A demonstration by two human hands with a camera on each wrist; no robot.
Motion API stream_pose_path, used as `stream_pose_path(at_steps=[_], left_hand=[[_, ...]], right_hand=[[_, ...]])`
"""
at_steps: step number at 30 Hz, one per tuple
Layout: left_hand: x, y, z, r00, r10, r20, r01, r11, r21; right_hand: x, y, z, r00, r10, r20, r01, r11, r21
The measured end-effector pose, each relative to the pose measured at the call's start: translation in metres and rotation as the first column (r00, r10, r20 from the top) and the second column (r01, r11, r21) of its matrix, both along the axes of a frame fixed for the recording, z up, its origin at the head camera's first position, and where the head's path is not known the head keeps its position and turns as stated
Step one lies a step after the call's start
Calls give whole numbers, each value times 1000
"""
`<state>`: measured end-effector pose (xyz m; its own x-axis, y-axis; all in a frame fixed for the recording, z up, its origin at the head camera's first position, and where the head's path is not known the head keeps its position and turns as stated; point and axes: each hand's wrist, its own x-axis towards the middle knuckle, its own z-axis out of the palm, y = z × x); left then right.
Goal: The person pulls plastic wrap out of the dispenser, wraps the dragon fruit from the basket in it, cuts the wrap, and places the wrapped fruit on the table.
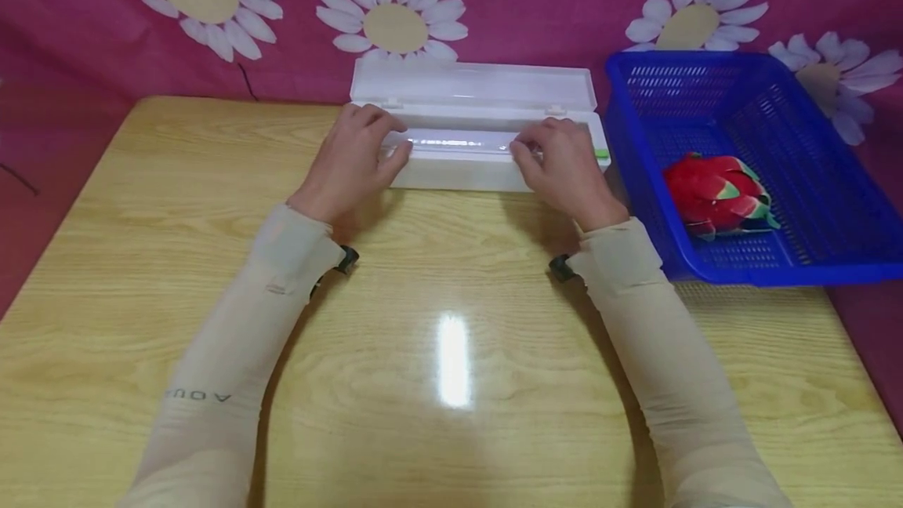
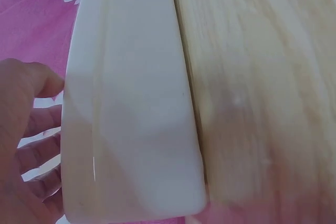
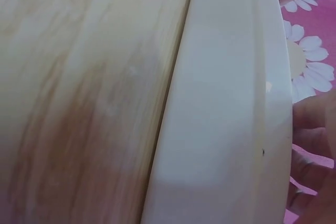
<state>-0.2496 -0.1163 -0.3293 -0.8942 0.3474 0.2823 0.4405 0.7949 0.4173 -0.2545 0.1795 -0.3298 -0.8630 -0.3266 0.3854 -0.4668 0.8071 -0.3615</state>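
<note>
- The dispenser box (image 1: 480, 128) is white and glossy, with a small green tab at its right end.
- The surface (image 1: 451, 351) shows pale yellow wood grain.
- The basket (image 1: 769, 171) is bright blue mesh.
- Inside it, the dragon fruit (image 1: 716, 194) is red with green tips.
- The backdrop cloth (image 1: 536, 6) is magenta, printed with white daisies with beige centres.
- The sleeves (image 1: 240, 351) are beige.

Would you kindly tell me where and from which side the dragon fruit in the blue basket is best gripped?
Probably around the red body of the dragon fruit, coming from above: it lies on its side, the blue basket is open-topped, and its walls block a sideways reach.
</note>
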Motion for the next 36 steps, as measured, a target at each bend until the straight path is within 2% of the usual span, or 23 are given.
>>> stream_pose_path(at_steps=[5,14,29,36], left_hand=[[-3,3,2,1000,9,13,-9,1000,-6],[-5,5,0,994,34,103,-32,999,-19],[-9,8,2,996,20,83,-21,1000,18],[-8,10,2,993,-7,121,3,999,34]], right_hand=[[-1,-1,3,1000,-8,24,8,999,31],[3,2,6,999,-3,32,3,1000,9],[2,3,12,1000,6,19,-6,1000,-19],[2,5,13,1000,2,-14,-3,1000,-31]])
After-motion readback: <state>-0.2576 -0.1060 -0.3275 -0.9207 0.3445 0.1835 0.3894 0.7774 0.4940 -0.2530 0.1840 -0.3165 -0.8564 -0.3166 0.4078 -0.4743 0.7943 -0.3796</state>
